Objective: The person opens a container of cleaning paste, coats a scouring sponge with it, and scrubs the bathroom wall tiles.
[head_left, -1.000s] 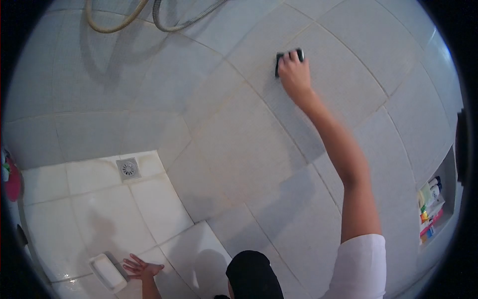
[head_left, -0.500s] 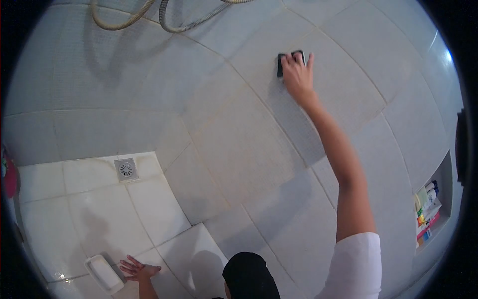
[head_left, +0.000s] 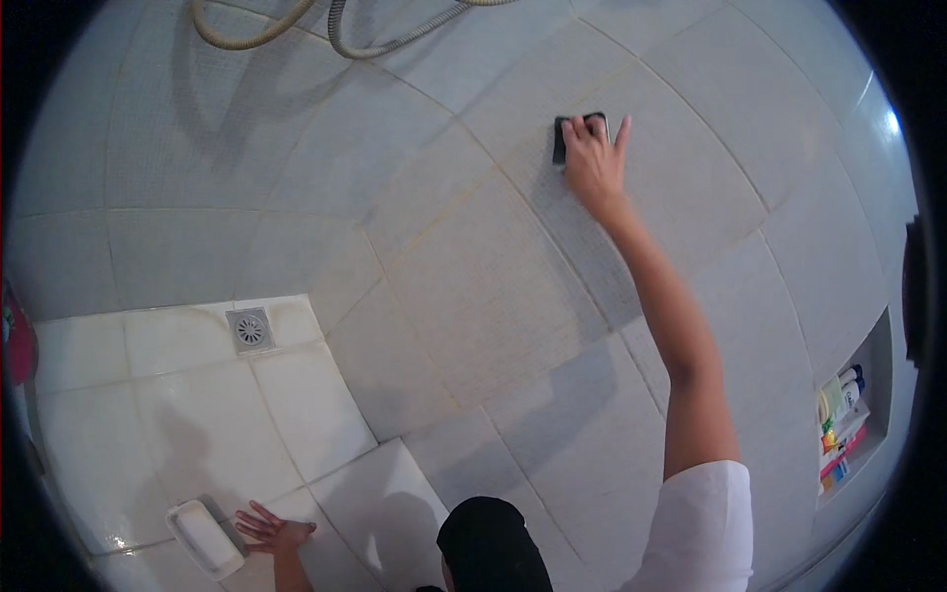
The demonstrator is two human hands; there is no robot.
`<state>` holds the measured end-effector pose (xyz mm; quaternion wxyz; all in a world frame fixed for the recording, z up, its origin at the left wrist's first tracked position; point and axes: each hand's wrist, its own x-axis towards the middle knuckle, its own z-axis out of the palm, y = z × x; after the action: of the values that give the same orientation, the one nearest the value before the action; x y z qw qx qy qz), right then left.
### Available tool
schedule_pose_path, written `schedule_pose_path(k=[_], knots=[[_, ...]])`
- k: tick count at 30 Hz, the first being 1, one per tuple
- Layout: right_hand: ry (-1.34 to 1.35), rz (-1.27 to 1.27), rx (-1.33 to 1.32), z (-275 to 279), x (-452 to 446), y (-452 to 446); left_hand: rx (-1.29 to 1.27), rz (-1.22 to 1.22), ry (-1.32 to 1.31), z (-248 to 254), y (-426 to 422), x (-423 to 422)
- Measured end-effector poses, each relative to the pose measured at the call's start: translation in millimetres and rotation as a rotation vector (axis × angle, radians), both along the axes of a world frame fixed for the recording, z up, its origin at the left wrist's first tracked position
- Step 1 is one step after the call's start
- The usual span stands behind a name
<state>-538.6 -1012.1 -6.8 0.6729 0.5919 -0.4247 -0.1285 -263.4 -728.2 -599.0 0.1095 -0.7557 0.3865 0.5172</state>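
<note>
While your right hand (head_left: 595, 166) grips one dark pad (head_left: 559, 145), your left hand (head_left: 276, 533) spreads open. Beside it: one white tray (head_left: 205, 540).

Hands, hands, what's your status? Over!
Right hand: gripping dark block against wall tiles. Left hand: open, spread beside white tray. Hose loops away from block.

right hand (head_left: 595, 163) held dark pad (head_left: 559, 146) against grey wall tiles (head_left: 493, 286) | left hand (head_left: 274, 533), spread open, was beside white tray (head_left: 205, 540) | drain (head_left: 250, 330) sat in white floor tiles (head_left: 202, 424) | hoses (head_left: 367, 49) looped near top | bottles (head_left: 849, 387) were in wall niche (head_left: 878, 400)
</note>
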Motion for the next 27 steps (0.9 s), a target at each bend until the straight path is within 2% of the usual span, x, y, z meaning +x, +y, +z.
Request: schedule_pose_path(k=[1, 2, 5, 6, 9, 11, 13, 14, 15, 17, 19, 21, 23, 25, 27], knots=[[-0.037, 0.021, 0.009, 6.2, 2.7, -4.3, 0.025, -0.013, -0.008, -4.3, -1.6, -0.9], [-0.044, -0.074, 0.007, 7.3, 9.3, -4.9, 0.050, -0.026, -0.022, -2.2, -2.8, 3.5], [-0.049, -0.091, 0.009, -14.1, 4.4, 14.4, 0.066, -0.026, 0.015, 14.6, -5.3, 7.9], [-0.041, -0.011, 0.023, -23.5, 0.5, 25.2, 0.065, -0.023, 0.024, 13.4, -6.6, 7.8], [-0.082, 0.114, 0.069, -7.1, -4.4, 7.0, 0.109, -0.055, -0.005, 4.8, -8.1, 3.2], [-0.071, 0.090, 0.024, 9.8, 5.8, -23.9, 0.085, -0.052, -0.024, 1.5, -5.1, 4.3], [-0.191, -0.188, 0.093, 15.2, 19.9, -34.8, 0.068, -0.029, -0.023, -3.4, -3.2, 5.4], [-0.196, -0.072, 0.216, 6.0, 5.2, -30.1, 0.059, -0.014, -0.004, -5.3, -0.2, 3.2], [-0.186, -0.077, 0.220, -8.6, -8.7, -13.3, 0.064, -0.017, 0.006, -0.4, 0.5, 1.9], [-0.068, 0.241, 0.451, -28.6, -31.4, 26.1, 0.064, -0.023, 0.035, 16.8, -5.1, 7.0], [-0.157, 0.225, 0.313, 32.0, -46.9, 42.2, 0.072, -0.016, 0.033, 24.6, -9.0, 7.1], [-0.156, 0.185, 0.022, 99.2, -34.4, 57.6, 0.084, -0.021, 0.027, 28.2, -10.0, 8.0], [-0.047, 0.203, -0.170, 136.9, -28.1, 56.4, 0.087, -0.033, -0.007, 28.9, -8.5, 4.7], [-0.101, 0.222, -0.078, 127.8, -32.0, 42.2, 0.051, -0.032, -0.015, 24.9, -2.8, 2.6], [-0.154, 0.309, 0.065, 85.4, -32.8, 27.4, 0.005, -0.030, -0.021, 21.8, -2.0, 0.3]])
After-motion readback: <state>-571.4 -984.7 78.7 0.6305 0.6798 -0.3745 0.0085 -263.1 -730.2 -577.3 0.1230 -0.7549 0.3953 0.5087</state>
